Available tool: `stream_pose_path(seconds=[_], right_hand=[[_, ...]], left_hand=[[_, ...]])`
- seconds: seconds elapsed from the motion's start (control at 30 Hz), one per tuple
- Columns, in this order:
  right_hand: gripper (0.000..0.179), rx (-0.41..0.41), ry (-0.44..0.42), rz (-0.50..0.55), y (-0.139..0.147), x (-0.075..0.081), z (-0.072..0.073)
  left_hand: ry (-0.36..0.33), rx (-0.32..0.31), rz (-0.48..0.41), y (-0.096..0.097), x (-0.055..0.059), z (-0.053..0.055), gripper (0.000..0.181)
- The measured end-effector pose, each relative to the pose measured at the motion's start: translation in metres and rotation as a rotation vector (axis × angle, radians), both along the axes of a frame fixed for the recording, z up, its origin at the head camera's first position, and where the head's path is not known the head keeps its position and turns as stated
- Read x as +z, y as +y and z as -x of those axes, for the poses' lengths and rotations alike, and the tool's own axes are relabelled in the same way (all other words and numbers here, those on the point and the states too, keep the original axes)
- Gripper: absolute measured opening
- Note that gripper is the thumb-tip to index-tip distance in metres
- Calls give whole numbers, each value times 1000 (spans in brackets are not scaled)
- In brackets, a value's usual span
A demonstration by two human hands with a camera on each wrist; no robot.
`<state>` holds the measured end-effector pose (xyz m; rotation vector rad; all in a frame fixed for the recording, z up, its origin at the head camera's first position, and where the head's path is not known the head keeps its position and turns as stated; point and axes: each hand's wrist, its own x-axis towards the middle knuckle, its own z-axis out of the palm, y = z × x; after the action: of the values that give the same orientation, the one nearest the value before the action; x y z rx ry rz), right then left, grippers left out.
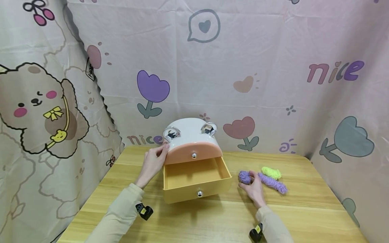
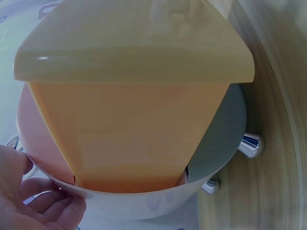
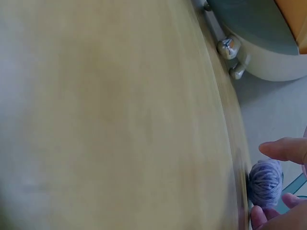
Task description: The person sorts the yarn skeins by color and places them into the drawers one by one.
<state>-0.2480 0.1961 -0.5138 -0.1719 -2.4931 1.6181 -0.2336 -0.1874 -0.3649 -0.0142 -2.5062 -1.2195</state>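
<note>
A small storage box with a white domed top (image 1: pixel 189 130) and two silvery eyes stands on the table. Its upper pink drawer (image 1: pixel 209 150) is closed, while the lower yellow drawer (image 1: pixel 197 193) is pulled out and bare inside. At the box's left side, my left hand (image 1: pixel 153 163) holds the edge near the pink drawer, fingers bent against the wall (image 2: pixel 67 206). To the right, my right hand (image 1: pixel 254 189) reaches round a purple ball of yarn (image 1: pixel 244 177). In the right wrist view a gap separates one finger from the yarn (image 3: pixel 266 183); other fingertips are close below.
Beyond my right hand lie a purple yarn skein (image 1: pixel 273 184) and a yellow-green yarn bundle (image 1: pixel 271 172). The wooden table (image 1: pixel 307 212) meets a patterned cloth (image 1: pixel 200 67) behind, with more cloth at both sides. Silvery feet (image 2: pixel 251 145) show under the box.
</note>
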Motion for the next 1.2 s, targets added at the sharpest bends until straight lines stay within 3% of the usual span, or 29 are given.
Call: stream_pose_path(seconds=[0.27, 0.77, 1.2], right_hand=[[77, -25, 22, -147, 3, 0, 9], [66, -44, 10, -193, 2, 1, 12], [56, -62, 21, -173, 1, 3, 11]], left_hand=[[2, 0, 7, 0, 1, -1, 42], [-4, 5, 12, 0, 1, -2, 43], [8, 4, 12, 0, 0, -1, 43]])
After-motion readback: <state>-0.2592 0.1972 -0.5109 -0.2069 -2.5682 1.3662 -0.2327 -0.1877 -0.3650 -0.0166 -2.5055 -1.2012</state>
